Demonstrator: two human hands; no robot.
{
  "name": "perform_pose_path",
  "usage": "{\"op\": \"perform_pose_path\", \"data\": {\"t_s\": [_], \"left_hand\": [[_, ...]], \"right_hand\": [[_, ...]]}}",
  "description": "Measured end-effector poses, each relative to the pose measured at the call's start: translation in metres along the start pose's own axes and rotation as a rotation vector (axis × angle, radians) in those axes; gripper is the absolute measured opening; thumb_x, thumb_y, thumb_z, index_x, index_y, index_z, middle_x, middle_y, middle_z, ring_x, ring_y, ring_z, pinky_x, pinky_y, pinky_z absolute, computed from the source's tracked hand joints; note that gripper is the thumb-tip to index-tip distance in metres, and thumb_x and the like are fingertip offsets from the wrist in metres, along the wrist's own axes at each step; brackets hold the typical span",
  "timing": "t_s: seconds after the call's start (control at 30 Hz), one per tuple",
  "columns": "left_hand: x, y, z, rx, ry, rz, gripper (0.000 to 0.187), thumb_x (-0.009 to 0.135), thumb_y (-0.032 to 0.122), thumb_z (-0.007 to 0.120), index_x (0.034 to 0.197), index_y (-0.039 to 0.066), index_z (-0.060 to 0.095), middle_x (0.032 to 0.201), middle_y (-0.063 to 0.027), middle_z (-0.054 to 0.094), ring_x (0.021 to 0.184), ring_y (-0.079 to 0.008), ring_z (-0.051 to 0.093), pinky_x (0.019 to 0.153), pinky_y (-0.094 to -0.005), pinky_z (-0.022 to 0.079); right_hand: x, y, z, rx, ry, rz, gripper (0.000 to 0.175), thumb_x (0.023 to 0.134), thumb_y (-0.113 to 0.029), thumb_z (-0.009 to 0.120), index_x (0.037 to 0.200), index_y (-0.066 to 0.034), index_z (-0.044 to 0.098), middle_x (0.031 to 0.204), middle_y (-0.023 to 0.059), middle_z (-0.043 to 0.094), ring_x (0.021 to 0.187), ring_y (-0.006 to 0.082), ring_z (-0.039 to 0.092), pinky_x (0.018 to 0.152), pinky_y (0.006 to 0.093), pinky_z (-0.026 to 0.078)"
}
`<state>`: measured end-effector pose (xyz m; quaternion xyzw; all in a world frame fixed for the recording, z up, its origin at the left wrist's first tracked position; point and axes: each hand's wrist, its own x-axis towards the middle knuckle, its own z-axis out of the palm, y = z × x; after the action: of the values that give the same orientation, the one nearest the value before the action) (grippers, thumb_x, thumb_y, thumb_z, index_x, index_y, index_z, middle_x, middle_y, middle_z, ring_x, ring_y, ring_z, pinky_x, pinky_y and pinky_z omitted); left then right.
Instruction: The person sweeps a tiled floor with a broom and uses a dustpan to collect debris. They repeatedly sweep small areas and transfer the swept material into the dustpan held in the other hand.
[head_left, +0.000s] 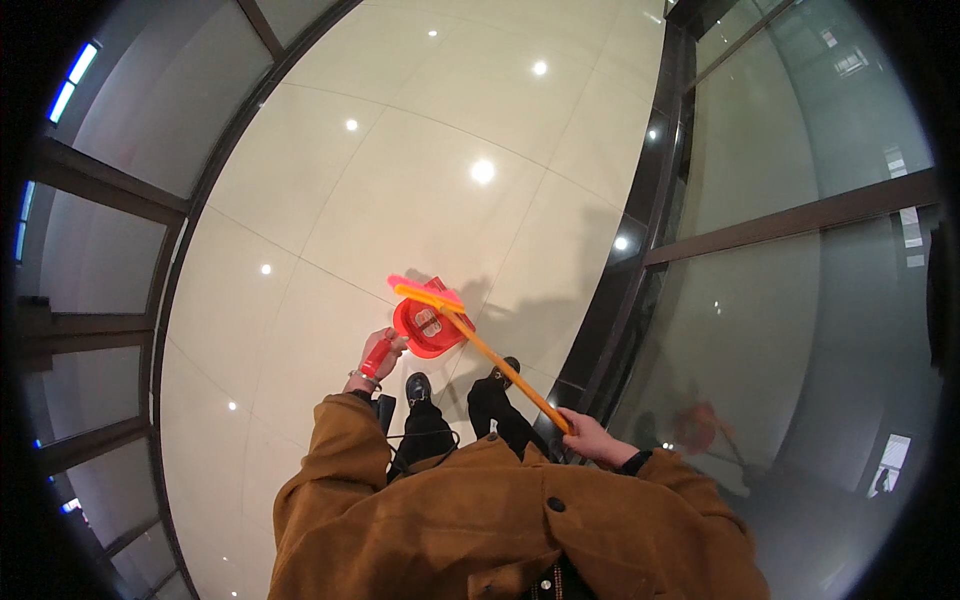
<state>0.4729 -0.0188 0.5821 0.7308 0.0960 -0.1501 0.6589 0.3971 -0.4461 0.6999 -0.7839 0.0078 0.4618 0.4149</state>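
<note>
My left hand (384, 352) grips the short red handle of a plastic dustpan, whose red pan (429, 327) is in front of my shoes. Closed around the end of a long orange broom handle (510, 369) is my right hand (592, 437). The handle runs up and leftward to the broom head (426, 293), orange with pink bristles, which overlaps the far part of the dustpan in this view. Whether the two touch cannot be told. A pale patch with a design shows on the pan.
Large glossy cream tiles (420, 202) form the floor. Along the right stand framed glass panels (742, 322) over a black stone edge (585, 352). More framed glass panels (105, 255) line the left. My black shoes (418, 388) are just below the dustpan.
</note>
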Motion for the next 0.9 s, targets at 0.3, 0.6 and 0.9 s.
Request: {"op": "perform_pose_path", "data": {"t_s": [0.3,0.6,0.9], "left_hand": [[-0.004,0.016,0.0,-0.088,0.33,-0.204,0.016,0.08,0.015,0.054,0.072,0.001,0.053,0.065,-0.0067,0.055,0.057,-0.0139,0.056,0.054,-0.0256,0.047],[-0.004,0.016,0.012,-0.083,0.343,-0.173,0.013,0.079,0.015,0.056,0.074,0.002,0.055,0.066,-0.0055,0.057,0.059,-0.0139,0.057,0.055,-0.0253,0.047],[0.003,0.008,0.007,-0.052,0.314,-0.145,0.014,0.077,0.012,0.054,0.068,0.0,0.053,0.064,-0.0075,0.054,0.058,-0.0154,0.058,0.053,-0.0265,0.047]], "right_hand": [[0.116,-0.026,-0.107,-0.604,0.359,0.068,0.039,0.074,-0.011,0.047,0.114,-0.01,0.043,0.087,0.0223,0.059,0.082,0.0398,0.057,0.072,0.0466,0.045],[0.169,-0.032,-0.079,-0.682,0.115,0.127,0.046,0.077,-0.012,0.048,0.12,-0.0023,0.036,0.092,0.024,0.059,0.089,0.0397,0.057,0.075,0.0469,0.046],[0.05,-0.013,-0.036,-0.343,-0.166,-0.2,0.051,0.073,-0.009,0.051,0.122,-0.0054,0.038,0.093,0.0244,0.057,0.087,0.0402,0.055,0.073,0.0459,0.044]]}}
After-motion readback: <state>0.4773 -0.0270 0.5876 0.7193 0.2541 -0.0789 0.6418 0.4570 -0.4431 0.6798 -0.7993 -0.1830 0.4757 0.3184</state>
